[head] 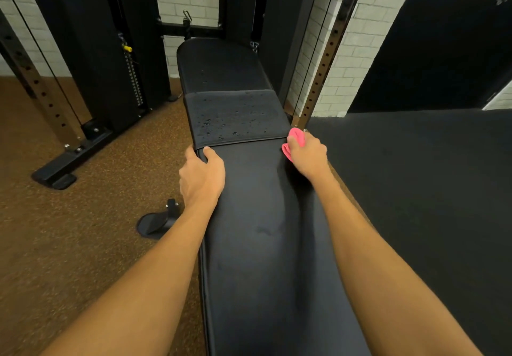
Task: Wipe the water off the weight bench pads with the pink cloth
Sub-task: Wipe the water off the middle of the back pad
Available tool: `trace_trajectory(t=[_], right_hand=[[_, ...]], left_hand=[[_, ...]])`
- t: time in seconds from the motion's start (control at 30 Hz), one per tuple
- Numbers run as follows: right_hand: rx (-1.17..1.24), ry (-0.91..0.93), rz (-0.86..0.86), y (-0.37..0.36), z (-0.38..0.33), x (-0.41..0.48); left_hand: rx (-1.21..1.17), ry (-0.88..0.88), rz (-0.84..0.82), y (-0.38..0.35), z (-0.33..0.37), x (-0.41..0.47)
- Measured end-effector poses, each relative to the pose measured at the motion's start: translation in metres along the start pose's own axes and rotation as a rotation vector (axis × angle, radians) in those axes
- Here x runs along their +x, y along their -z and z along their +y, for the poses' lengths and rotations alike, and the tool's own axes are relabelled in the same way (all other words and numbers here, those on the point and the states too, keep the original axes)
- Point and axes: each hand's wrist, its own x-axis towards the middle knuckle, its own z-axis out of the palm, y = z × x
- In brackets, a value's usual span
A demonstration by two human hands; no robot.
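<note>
The left hand [201,174] grips the near pad's [266,231] left edge, apparently for bracing, while the right hand [306,154] clutches the bunched pink cloth [296,140] at its right edge, just short of the droplet-covered middle pad [235,117].

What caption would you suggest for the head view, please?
Right hand grips the pink cloth at the weight bench edge, left hand holds the opposite edge; water droplets bead the middle pad.

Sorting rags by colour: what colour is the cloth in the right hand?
The cloth is pink; head view shows it.
</note>
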Motion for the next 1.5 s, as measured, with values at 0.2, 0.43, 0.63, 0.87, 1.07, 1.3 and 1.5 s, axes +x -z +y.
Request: trace_trajectory(t=[0.2, 0.43, 0.63, 0.87, 1.07, 1.3, 1.5], right_hand=[[0.138, -0.143, -0.096, 0.023, 0.025, -0.017], [0.371, -0.223, -0.053, 0.008, 0.006, 0.021], [0.172, -0.154, -0.073, 0.013, 0.017, -0.007], [0.198, 0.036, 0.076, -0.015, -0.006, 0.022], [0.097, 0.133, 0.093, -0.023, -0.029, 0.052], [0.056, 0.057, 0.111, -0.033, 0.005, 0.051], [-0.045, 0.231, 0.119, -0.036, -0.036, 0.045]], left_hand=[[0.039, 0.005, 0.010, -0.003, 0.000, 0.002], [0.043, -0.006, 0.018, -0.005, -0.002, 0.004], [0.049, -0.012, 0.005, -0.005, -0.003, 0.005], [0.041, 0.024, 0.005, -0.006, -0.002, 0.007], [0.035, 0.020, 0.018, -0.006, 0.000, 0.009], [0.044, 0.020, 0.004, -0.007, 0.001, 0.010], [0.037, 0.029, 0.003, -0.004, 0.002, 0.007]])
